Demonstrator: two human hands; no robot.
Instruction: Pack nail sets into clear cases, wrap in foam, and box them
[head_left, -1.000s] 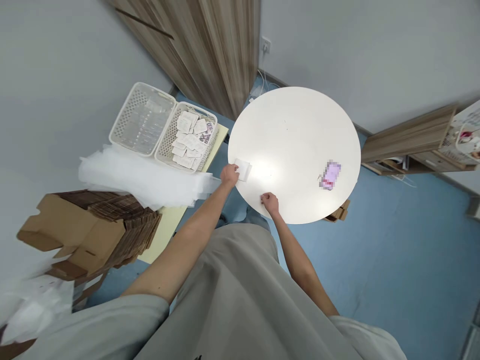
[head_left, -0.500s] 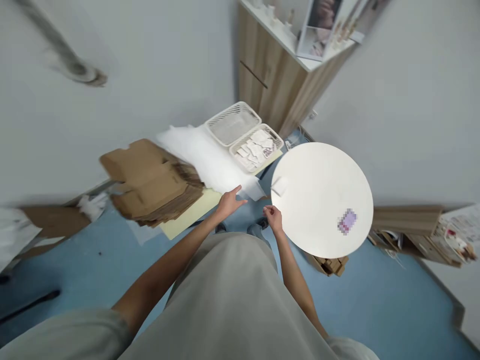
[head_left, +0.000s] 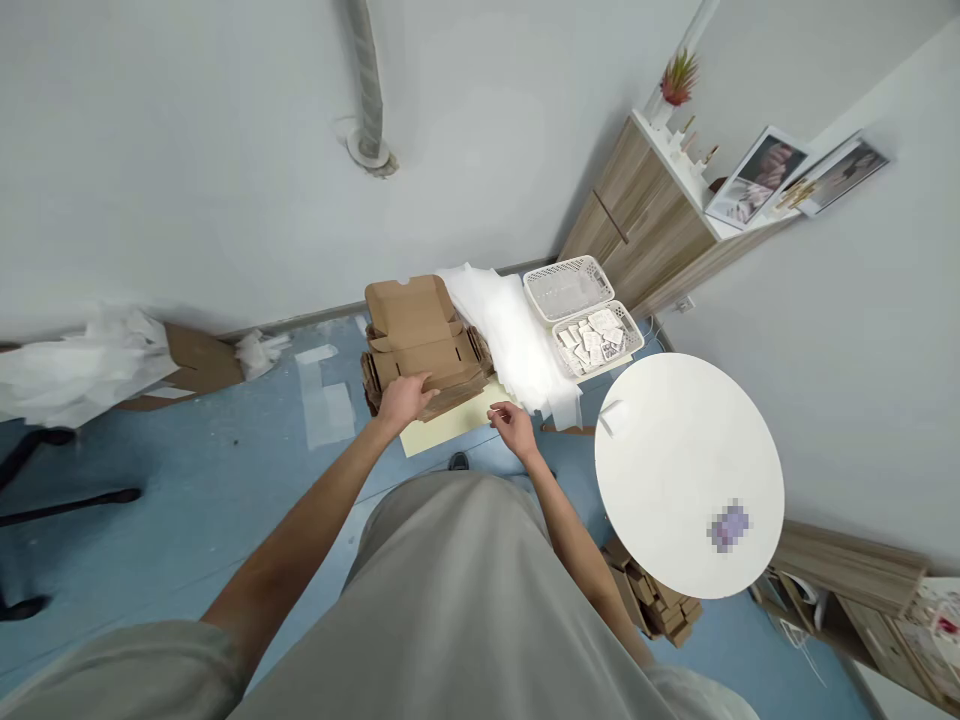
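My left hand [head_left: 405, 402] is at the near edge of a stack of flattened brown cardboard boxes [head_left: 420, 345], its thumb and index finger apart. It appears to touch the top box, though I cannot tell whether it grips it. My right hand [head_left: 514, 430] hovers by the front edge of the pale yellow board [head_left: 450, 424], fingers curled together. Whatever may be between those fingertips is too small to make out. White foam sheets [head_left: 514, 330] lie beside the stack, just beyond my right hand.
Two white plastic baskets [head_left: 568, 290] stand behind the sheets, the nearer holding small white packets [head_left: 598, 338]. To the right is a round white table [head_left: 690, 450] with a white piece [head_left: 613, 417] on it. Small cardboard boxes [head_left: 660, 605] sit beneath. A wooden cabinet [head_left: 652, 220] fills the corner.
My view has turned left. My left hand has gone from free air to the cardboard stack. My right hand has moved from beside the round table to the yellow board, still curled.
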